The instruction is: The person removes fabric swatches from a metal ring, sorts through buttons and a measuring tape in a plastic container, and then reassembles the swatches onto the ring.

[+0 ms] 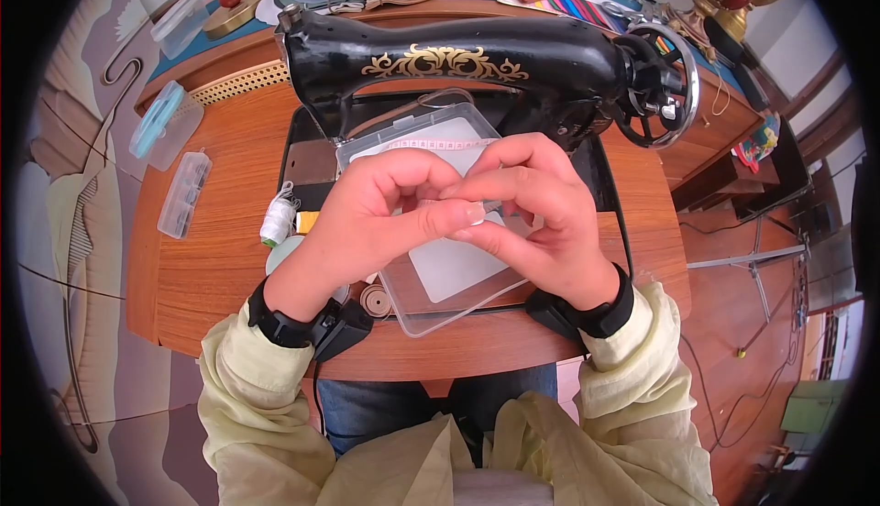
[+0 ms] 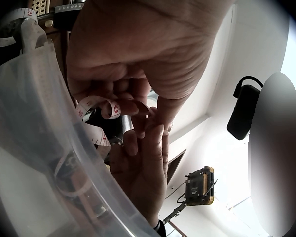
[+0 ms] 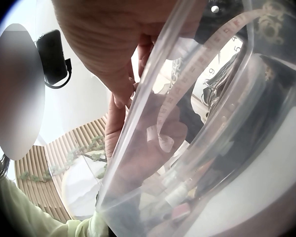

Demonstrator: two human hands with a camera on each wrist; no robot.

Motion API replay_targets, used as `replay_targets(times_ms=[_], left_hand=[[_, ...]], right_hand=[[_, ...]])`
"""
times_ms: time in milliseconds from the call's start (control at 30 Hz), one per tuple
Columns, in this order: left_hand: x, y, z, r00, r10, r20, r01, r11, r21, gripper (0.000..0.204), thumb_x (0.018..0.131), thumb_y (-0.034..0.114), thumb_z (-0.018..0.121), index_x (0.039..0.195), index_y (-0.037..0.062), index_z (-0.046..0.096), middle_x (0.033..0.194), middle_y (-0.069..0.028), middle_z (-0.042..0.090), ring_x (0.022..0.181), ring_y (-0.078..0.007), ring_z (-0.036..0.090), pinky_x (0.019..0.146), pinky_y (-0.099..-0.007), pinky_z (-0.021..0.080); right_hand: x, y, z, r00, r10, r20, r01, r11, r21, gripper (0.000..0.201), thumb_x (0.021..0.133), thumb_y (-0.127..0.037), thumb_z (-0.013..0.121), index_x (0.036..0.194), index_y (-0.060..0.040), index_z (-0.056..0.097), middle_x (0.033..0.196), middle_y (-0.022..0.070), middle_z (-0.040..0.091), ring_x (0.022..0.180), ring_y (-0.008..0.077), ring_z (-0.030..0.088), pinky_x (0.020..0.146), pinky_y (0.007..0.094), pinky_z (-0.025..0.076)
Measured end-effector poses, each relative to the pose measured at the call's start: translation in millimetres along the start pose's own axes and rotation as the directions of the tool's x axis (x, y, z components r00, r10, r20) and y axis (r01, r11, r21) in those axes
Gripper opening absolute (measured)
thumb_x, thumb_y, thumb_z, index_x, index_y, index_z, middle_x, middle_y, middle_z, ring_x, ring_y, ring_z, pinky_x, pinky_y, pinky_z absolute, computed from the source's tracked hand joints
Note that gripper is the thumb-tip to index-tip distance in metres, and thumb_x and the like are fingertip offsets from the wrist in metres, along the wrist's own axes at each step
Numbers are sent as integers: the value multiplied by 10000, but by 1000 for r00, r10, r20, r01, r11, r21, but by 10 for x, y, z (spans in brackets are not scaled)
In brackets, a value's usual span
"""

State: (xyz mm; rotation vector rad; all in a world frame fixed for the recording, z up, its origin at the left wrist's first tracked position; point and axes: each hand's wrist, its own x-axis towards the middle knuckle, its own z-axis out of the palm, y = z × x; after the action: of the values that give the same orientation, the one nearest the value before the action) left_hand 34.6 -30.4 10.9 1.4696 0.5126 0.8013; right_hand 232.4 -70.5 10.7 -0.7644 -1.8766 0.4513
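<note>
Both hands meet, fingers bent, over the clear plastic box [image 1: 500, 300], with the tape measure [image 1: 431, 145] beside them.
Head view: the left hand [image 1: 380, 203] and right hand [image 1: 536, 217] bring their thumbs and fingertips together above the box; the sewing machine [image 1: 458, 61] stands beyond the box, the white thread [image 1: 278, 220] lies to its left, and the tape measure runs across its far part. Left wrist view: the tape measure curls beside the box's rim into the left hand's bent fingers, which grip it; the right fingertips touch the left ones. Right wrist view: the tape measure arches and curls, seen through the box wall; whether the right hand's bent fingers pinch anything, I cannot tell.
</note>
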Motion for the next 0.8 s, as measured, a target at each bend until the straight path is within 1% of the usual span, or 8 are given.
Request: replay_targets(times_ms=[133,333,433,633,733,800], left_hand=[[-8,-30,-27,1000,4,10,-4,1000,-12,175,866,165,728,919,17,651,822,39,600,723,-14,505,650,-185,422],[-1,63,49,1000,-20,-7,19,999,-28,157,872,147,719,924,16,650,847,28,615,739,-23,528,657,-192,428],[-5,67,53,1000,-8,-7,8,999,-54,143,873,137,714,923,18,651,855,22,622,746,-26,538,657,-192,426],[-4,3,-14,1000,16,14,-15,1000,-11,155,865,151,726,906,24,648,828,36,597,730,-25,518,651,-191,416],[-8,-17,-41,1000,-4,10,4,1000,13,165,862,161,732,898,26,645,815,41,582,725,-23,505,650,-193,416],[-8,23,-34,999,-16,39,16,1000,7,140,882,134,695,926,21,624,832,32,580,762,-35,533,685,-207,438]], right_hand=[[-16,24,13,1000,-12,-5,13,1000,15,296,706,-28,779,987,-95,714,969,56,597,909,190,589,750,298,505],[-24,18,4,999,32,-27,-32,999,-5,270,717,-38,783,972,-96,718,980,49,585,903,180,582,742,286,504],[-25,10,-1,999,39,-22,-39,999,19,276,716,-41,788,976,-98,717,985,48,579,901,176,579,739,280,504],[-21,-3,4,999,32,-18,-31,999,17,299,700,-37,795,983,-96,715,977,51,586,911,176,581,740,285,505],[-17,3,1,1000,18,-12,-18,1000,5,302,694,-40,799,979,-94,715,968,50,589,911,176,583,738,289,503],[-18,2,-1,1000,19,-12,-19,1000,9,295,699,-47,800,978,-93,714,963,50,589,905,176,583,735,288,499]])
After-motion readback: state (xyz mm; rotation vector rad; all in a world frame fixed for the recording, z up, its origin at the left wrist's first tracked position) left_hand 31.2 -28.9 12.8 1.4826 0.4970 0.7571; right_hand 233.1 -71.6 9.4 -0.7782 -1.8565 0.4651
